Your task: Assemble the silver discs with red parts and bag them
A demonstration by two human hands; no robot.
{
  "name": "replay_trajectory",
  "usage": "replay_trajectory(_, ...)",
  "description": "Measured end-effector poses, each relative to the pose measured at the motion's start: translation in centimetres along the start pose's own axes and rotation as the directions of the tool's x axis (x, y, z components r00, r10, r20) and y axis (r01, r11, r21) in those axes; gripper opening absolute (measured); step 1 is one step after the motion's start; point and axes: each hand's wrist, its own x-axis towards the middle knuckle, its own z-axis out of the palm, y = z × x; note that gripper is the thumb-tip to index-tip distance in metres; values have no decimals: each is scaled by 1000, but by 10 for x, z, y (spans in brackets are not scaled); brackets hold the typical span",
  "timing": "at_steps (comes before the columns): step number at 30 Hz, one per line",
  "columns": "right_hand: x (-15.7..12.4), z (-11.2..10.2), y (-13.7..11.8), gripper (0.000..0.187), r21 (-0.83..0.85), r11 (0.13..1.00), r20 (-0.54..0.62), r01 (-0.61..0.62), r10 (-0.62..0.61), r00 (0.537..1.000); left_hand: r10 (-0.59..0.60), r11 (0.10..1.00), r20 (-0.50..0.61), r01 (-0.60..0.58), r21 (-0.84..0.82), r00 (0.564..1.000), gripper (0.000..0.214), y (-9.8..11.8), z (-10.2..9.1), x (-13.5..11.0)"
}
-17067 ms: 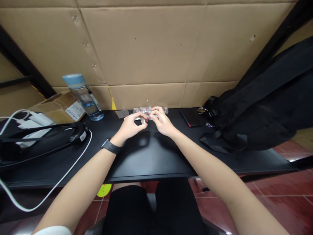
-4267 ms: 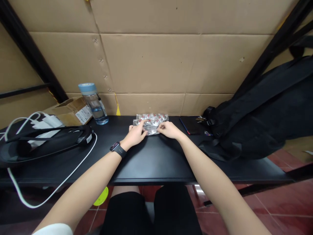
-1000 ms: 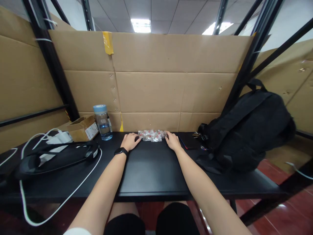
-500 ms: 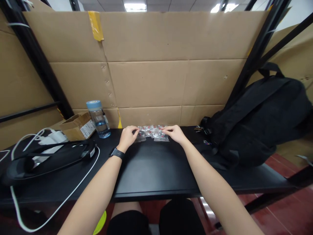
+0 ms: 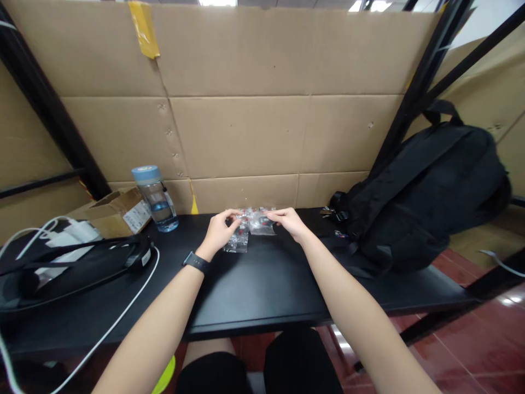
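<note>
Small clear plastic bags [image 5: 262, 225] with bits of red in them lie in a cluster at the back of the black tabletop, by the cardboard wall. My left hand [image 5: 221, 232], with a dark watch on the wrist, pinches a clear plastic bag [image 5: 237, 243] that hangs toward me below its fingers. From the right, my right hand [image 5: 288, 221] has its thumb and fingertips closed on the edge of another bag in the cluster. What exactly the bags contain is too small to make out.
A water bottle [image 5: 158, 203] with a blue lid and an open cardboard box [image 5: 118, 212] stand at the left. Nearer are a black case [image 5: 94, 273], white chargers and a white cable [image 5: 123, 306]. A black backpack [image 5: 430, 191] leans at the right, with small keys beside it.
My left hand has drawn a bag slightly toward me and right, out from the cluster. My right hand stays at the cluster's right side. The view has shifted a little.
</note>
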Motion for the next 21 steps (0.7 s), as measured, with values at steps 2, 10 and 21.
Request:
replay_trajectory(2,1,0,3,37,53,997,13,-59,59,998,-56,995,-30,53,-82,998,23,-5,2,1)
replay_trajectory(10,2,4,13,34,-88,995,41,-44,47,998,-216,855,-49,165,-492,975,41,-5,0,6)
replay_trajectory(21,4,6,17,31,-200,979,69,47,-34,997,-235,874,-164,135,-466,958,40,-8,-3,8)
